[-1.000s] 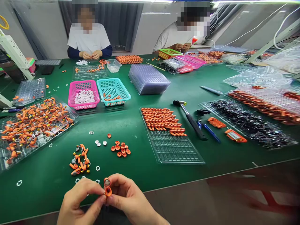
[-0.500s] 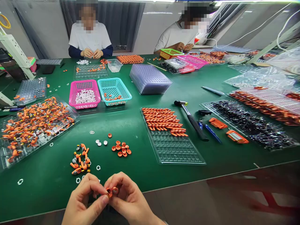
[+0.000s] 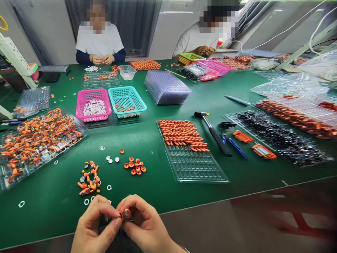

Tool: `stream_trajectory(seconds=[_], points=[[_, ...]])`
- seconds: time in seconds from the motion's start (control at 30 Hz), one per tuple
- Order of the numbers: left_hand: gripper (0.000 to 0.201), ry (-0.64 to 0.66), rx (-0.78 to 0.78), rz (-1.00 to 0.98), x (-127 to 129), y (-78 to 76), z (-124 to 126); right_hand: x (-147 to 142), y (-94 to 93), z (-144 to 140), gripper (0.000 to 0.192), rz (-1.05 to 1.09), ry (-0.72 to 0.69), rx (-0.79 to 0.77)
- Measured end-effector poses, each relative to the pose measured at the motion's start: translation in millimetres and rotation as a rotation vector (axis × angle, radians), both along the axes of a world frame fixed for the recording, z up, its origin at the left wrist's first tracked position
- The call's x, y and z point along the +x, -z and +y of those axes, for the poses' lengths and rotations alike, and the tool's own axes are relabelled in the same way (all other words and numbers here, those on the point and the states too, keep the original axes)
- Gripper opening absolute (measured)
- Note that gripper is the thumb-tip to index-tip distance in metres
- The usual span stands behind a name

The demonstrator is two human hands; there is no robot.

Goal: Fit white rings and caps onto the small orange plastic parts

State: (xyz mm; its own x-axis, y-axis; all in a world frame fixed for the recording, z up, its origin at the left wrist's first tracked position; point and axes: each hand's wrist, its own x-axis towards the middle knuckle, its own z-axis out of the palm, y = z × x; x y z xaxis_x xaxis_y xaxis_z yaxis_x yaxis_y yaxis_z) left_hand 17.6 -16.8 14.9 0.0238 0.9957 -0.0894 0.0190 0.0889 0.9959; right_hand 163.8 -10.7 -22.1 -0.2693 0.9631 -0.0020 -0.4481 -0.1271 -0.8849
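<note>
At the table's front edge my left hand (image 3: 96, 223) pinches a small orange cup-shaped cap (image 3: 120, 215) between thumb and forefinger. Against it, my right hand (image 3: 147, 221) grips an orange earbud piece (image 3: 126, 213) with a round silvery face; the fingers hide the rest. The two parts touch or nearly touch. Beyond my hands lie a pile of orange earbud housings (image 3: 92, 184) with yellow bits, a group of orange cups (image 3: 133, 164) and several white discs (image 3: 117, 160). White rings (image 3: 109, 187) are scattered on the green table (image 3: 52, 218).
A heaped clear tray (image 3: 63, 140) is at left. Pink (image 3: 79, 109) and turquoise (image 3: 143, 107) baskets stand mid-table beside stacked trays (image 3: 168, 88). To the right are a part-filled tray (image 3: 197, 168), a hammer (image 3: 217, 138) and dark wired parts (image 3: 284, 137). Two people sit opposite.
The orange cap in my left hand has turned, showing less of its hollow, and the earbud piece's silvery face shows more. The whole view has shifted slightly.
</note>
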Motion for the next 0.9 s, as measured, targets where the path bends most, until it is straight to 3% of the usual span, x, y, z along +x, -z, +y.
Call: stream_trajectory(seconds=[0.13, 0.3, 0.43, 0.57, 0.67, 0.9], points=[[0.024, -0.007, -0.016, 0.001, 0.6, 0.2, 0.9, 0.3, 0.1, 0.4, 0.009, -0.032, 0.0, 0.029], [0.024, 0.026, -0.002, 0.055, -1.3, -0.1, 2.7, 2.3, 1.1, 2.4, 0.008, -0.129, 0.097, 0.184], [0.008, 0.121, 0.173, 0.263, -6.8, -0.2, 4.5, 7.1, -1.1, 5.4, 0.009, -0.322, 0.151, 0.291], [0.022, 0.207, 0.482, 0.475, -13.3, 2.2, 7.9, 13.9, -6.9, 6.1, 0.009, -0.405, 0.102, 0.346], [0.029, 0.219, 0.629, 0.559, -16.8, 4.5, 8.3, 22.3, -14.3, 5.2, 0.011, -0.393, -0.004, 0.274], [0.032, 0.25, 0.716, 0.617, -20.9, 6.7, 6.7, 34.9, -26.8, 6.5, 0.032, -0.26, -0.23, -0.039]])
